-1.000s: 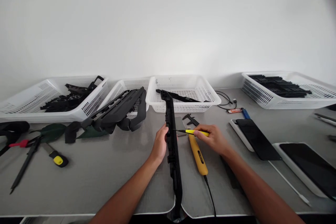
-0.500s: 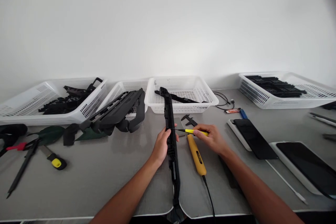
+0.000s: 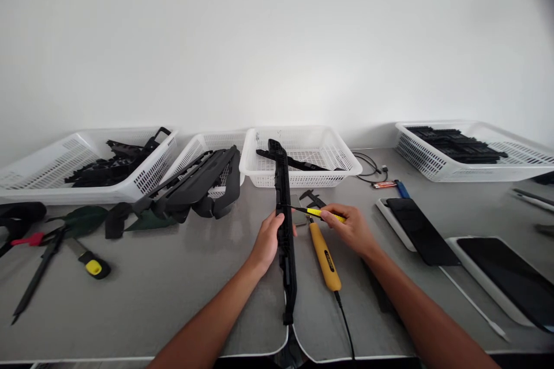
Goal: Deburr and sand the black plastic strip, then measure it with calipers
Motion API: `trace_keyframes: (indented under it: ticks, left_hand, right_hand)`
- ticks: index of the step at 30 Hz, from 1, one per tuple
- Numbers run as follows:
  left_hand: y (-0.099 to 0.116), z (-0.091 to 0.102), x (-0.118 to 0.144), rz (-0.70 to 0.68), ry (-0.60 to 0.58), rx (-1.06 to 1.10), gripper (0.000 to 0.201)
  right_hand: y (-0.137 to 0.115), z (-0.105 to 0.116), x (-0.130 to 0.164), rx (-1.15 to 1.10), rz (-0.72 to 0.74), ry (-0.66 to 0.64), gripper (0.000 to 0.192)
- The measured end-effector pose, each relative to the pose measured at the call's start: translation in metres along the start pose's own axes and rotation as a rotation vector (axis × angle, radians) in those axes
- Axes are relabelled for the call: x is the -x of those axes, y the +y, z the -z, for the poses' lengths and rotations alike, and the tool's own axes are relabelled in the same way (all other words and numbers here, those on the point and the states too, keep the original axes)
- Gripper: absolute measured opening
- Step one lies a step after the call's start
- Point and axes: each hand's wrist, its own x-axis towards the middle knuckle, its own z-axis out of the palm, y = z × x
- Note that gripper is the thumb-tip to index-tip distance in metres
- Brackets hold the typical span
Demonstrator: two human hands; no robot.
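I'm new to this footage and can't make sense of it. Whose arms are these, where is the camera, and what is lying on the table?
The camera sits on a person's head, looking forward and down, so both bare arms are that person's own. The left hand grips a long black plastic strip lying on the grey table. The right hand holds a thin yellow-and-black pointed tool, its tip against the strip. Beside them lies a yellow-handled corded tool. Behind stand white perforated plastic baskets with black parts. To the right, dark flat screens rest on white trays.
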Motion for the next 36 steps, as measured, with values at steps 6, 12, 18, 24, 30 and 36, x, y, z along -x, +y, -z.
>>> trace_keyframes:
  ticks: [6,12,18,24,30,36]
  left_hand:
    - [0.001,-0.002,0.003,0.003,-0.007,0.013,0.056]
    - [-0.002,-0.002,0.002,-0.012,0.004,0.014,0.053]
    - [-0.002,0.000,0.001,-0.007,-0.013,0.034,0.056]
    - [-0.001,0.000,0.003,-0.001,-0.056,0.024,0.057]
    - [-0.008,0.001,0.000,-0.036,-0.037,0.012,0.059]
    - [-0.008,0.004,-0.001,-0.086,-0.076,0.014,0.054]
  right_hand:
    - [-0.002,-0.001,0.001,-0.007,0.002,0.001,0.056]
    - [0.001,0.003,0.000,0.008,0.014,-0.036,0.056]
    - [0.002,0.002,0.000,0.038,0.002,0.000,0.057]
    - [0.004,-0.003,-0.002,0.039,-0.020,0.095,0.060]
    - [0.002,0.000,0.001,0.020,0.001,-0.055,0.056]
    - [0.004,-0.001,-0.001,0.032,-0.011,0.026,0.056]
